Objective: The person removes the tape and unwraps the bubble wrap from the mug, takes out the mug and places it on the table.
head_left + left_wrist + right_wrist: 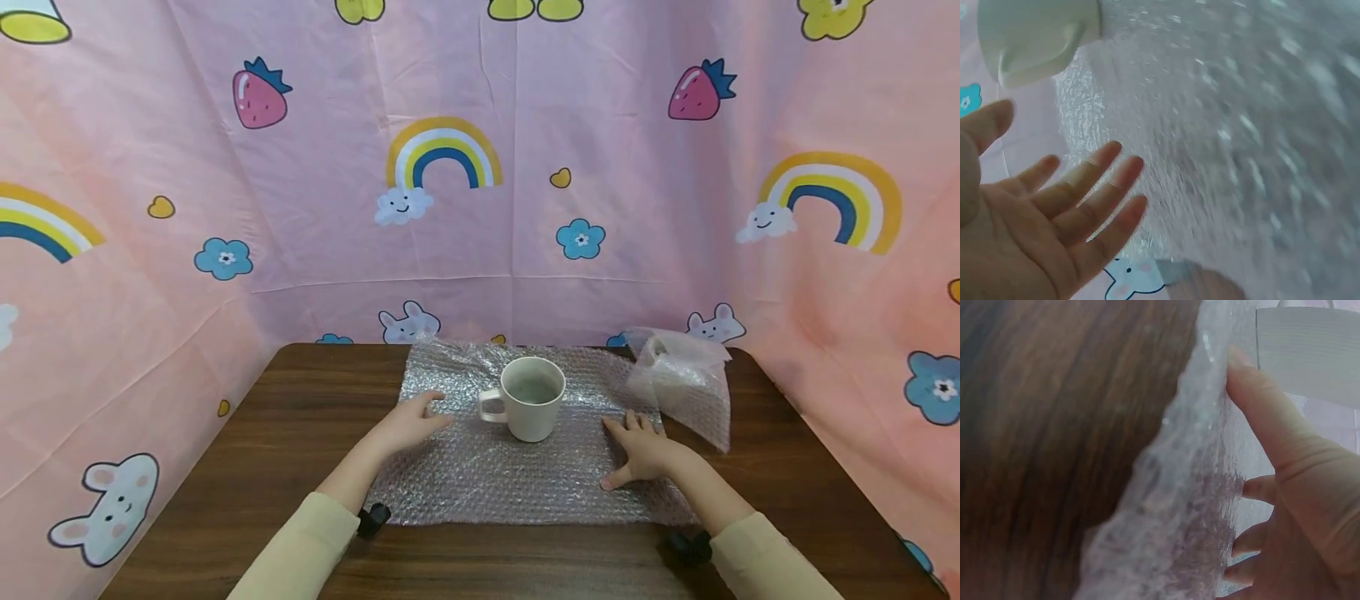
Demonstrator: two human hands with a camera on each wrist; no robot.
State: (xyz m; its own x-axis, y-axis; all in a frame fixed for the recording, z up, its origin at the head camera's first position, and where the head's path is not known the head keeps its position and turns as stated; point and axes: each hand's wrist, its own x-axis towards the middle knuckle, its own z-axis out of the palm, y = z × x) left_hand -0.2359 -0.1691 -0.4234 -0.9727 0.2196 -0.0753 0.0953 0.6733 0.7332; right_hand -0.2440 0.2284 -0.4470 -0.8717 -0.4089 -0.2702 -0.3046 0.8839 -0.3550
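A pale mug [531, 398] stands upright on a sheet of bubble wrap [517, 492], its handle pointing left. To the left of the handle, my left hand [408, 423] hovers over the sheet with fingers extended and nothing held. In the left wrist view that hand [1054, 212] shows its palm, apart from the mug [1035, 37]. On the other side, my right hand [640, 450] rests spread on the sheet's right part. The right wrist view has its fingertips touching the bubble wrap [1191, 506], the mug [1310, 353] beyond.
At the table's back right lies a bundle of bubble wrap [682, 379] with a pale object inside, its kind hard to tell. The brown wooden table [247, 467] is bordered by a printed pink cloth [322, 200] at the back and sides.
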